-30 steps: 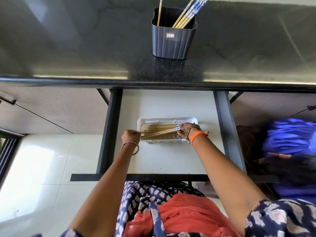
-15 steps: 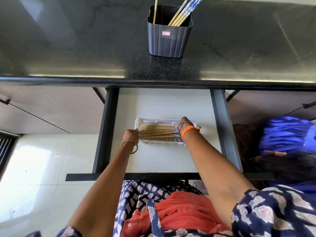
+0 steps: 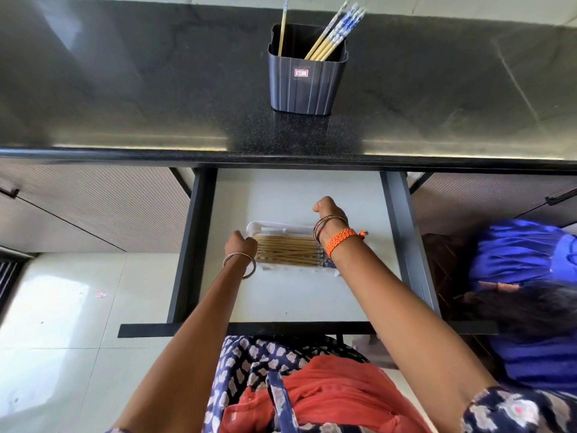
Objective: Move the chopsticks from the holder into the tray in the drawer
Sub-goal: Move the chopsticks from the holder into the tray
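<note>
Below a dark speckled stone countertop (image 3: 125, 89), a drawer (image 3: 296, 295) stands pulled out, its pale floor bearing one white plastic tray (image 3: 259, 227) filled with a layer of bamboo chopsticks (image 3: 287, 253) lying lengthwise, too closely packed for an exact count. A person leans over it with both arms extended. Their left hand (image 3: 240, 245), one thin bangle at the wrist, sits at the tray's left end against the chopstick tips, knuckles curled; whether the fingers pinch anything cannot be told from this angle. Their right hand (image 3: 327, 210), wearing several thin bangles and one braided orange wristband (image 3: 340, 240), hangs above the tray's far right corner with fingers bent downward out of sight, so its grasp cannot be told either. Up on the countertop, one dark ribbed square holder (image 3: 307, 84) stands upright, well apart from the tray. It carries a single small red-and-white label (image 3: 302, 72) whose print is too small to read. Inside it, one plain chopstick (image 3: 282, 29) leans in the left corner, and a cluster of about four with blue-and-white patterned tops (image 3: 338, 28) leans to the right. A second person in blue clothing (image 3: 524, 260) is at the right edge.
</note>
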Motion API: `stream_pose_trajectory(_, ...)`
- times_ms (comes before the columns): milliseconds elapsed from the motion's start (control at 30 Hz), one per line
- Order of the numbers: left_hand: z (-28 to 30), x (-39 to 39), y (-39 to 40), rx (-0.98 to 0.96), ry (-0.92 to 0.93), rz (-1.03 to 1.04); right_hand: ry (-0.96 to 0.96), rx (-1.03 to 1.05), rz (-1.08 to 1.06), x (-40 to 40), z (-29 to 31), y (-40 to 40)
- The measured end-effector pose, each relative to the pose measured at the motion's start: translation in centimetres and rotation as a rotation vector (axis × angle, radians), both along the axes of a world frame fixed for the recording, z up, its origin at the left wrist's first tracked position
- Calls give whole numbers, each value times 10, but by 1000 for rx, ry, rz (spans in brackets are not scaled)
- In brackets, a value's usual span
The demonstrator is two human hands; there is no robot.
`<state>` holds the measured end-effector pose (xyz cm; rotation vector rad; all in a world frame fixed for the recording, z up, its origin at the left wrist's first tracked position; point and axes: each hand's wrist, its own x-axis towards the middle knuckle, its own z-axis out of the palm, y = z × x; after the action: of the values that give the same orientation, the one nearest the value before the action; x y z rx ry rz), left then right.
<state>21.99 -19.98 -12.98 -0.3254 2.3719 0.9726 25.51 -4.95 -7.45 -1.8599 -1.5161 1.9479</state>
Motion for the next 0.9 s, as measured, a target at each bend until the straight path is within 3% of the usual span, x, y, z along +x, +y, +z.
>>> stream_pose_trajectory(67,30,-11,10,46,197,-10,81,80,-5,-15,26,10)
stream_pose_trajectory(233,118,-66,45,283,707,-143,529,276,98,-72,106,42)
stream_pose_trajectory(367,174,-115,72,264,918,-393,467,834,183,-119,135,87)
stream_pose_trajectory(467,186,-147,87,161,933,-597,310,998,200,-157,146,128)
stream_pose_trajectory(600,180,-179,95,24,846,-772,211,991,198,-194,155,161)
stream_pose_trajectory(733,168,-192,94,-16,780,-820,224,948,205,-215,155,178)
stream_pose_trajectory(900,161,-196,94,84,734,-777,288,821,193,-235,145,202)
